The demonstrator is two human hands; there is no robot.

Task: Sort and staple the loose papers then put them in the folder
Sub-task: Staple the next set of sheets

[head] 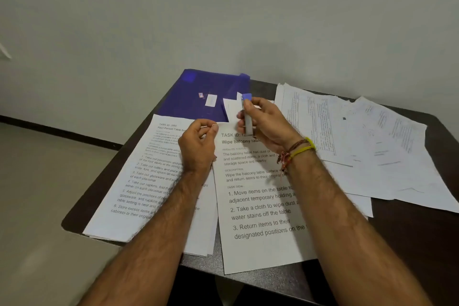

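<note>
My right hand (267,123) holds a small stapler (247,117), grey metal with a blue end, upright above the papers. My left hand (198,143) has its fingers curled, pinching the top corner of a printed sheet titled "Wipe balcony table" (258,218). That sheet lies in front of me, partly over the table's near edge. A second printed stack (146,181) lies to its left. A blue folder (203,94) lies closed at the back of the table, beyond both hands.
A loose spread of more printed papers (360,144) covers the right side of the dark table (409,243). A wall stands right behind the table. The left paper stack hangs slightly past the table's left edge.
</note>
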